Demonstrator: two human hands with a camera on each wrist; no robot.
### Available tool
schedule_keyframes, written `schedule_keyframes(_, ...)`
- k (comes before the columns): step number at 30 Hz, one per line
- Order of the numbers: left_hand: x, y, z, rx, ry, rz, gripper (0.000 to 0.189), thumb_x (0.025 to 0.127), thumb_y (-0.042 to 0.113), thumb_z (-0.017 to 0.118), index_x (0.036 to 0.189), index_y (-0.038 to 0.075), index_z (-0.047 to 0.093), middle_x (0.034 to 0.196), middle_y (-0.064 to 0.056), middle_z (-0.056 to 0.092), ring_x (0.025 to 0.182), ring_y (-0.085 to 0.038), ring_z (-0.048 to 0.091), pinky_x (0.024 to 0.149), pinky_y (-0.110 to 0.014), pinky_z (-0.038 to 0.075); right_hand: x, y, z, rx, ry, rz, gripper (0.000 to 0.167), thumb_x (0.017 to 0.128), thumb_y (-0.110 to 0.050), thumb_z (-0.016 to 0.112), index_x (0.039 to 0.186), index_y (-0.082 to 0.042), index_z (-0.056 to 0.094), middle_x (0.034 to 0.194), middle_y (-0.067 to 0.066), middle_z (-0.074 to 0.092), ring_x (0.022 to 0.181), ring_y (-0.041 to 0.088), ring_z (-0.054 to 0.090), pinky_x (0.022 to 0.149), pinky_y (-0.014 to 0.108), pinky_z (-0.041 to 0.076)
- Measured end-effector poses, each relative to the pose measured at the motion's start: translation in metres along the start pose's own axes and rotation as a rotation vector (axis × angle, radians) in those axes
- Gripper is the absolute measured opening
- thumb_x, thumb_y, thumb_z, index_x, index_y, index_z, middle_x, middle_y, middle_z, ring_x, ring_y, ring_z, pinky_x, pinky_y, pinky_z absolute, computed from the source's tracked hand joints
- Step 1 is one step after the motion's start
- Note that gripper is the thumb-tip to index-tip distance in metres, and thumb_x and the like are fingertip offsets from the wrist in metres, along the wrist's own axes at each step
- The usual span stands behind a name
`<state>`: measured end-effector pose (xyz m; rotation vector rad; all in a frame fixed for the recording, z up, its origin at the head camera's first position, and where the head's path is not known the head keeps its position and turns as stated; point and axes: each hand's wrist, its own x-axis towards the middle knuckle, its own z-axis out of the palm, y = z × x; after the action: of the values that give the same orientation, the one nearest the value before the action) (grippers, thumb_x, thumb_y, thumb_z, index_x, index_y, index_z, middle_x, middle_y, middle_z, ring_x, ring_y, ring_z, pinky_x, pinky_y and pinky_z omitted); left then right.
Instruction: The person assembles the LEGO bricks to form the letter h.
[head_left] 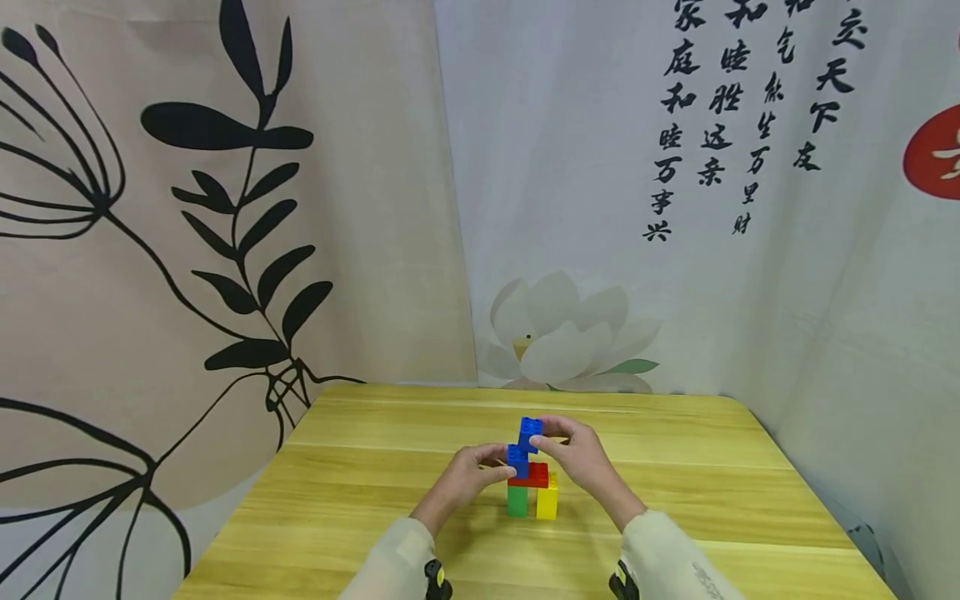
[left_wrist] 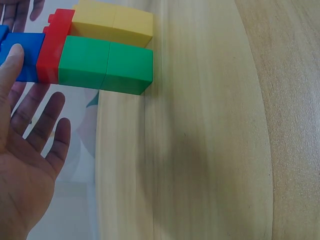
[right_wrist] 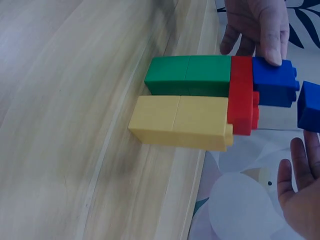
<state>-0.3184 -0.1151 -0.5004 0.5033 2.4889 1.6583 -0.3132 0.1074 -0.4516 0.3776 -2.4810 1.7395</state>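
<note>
Two green blocks (left_wrist: 105, 65) and two yellow blocks (right_wrist: 177, 120) stand as side-by-side columns. A red block (head_left: 534, 475) bridges their tops, with one edge of the yellow column uncovered. On the red block's green-column end sits a blue block (right_wrist: 274, 82), which my left hand (head_left: 468, 479) pinches between thumb and fingers. My right hand (head_left: 581, 450) grips a second blue block (head_left: 529, 432) above and slightly right of the first. In the right wrist view a gap shows between the two blue blocks. Part of the right hand (right_wrist: 302, 200) lies outside that view.
The wooden table (head_left: 375, 467) carries the structure near its middle. Behind it hangs a curtain (head_left: 397, 208) printed with plants, a lotus and dark characters. A wristband (head_left: 437, 579) shows at the left sleeve.
</note>
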Motion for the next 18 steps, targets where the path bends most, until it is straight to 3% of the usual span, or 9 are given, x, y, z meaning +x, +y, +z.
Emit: schedule_keyframes(18,-0.0003,0.0,0.002,0.003,0.015,0.005,0.032,0.091,0.036,0.072,0.119,0.02,0.072,0.107,0.006,0.069,0.102,-0.02,0.06,0.089,-0.046,0.051,0.0014,-0.0048,0.0114,-0.068,-0.084,-0.033,0.042,0.092,-0.028,0.072,0.126,-0.005,0.066,0.11,0.004,0.069,0.102,0.023,0.063,0.091,0.045,0.051)
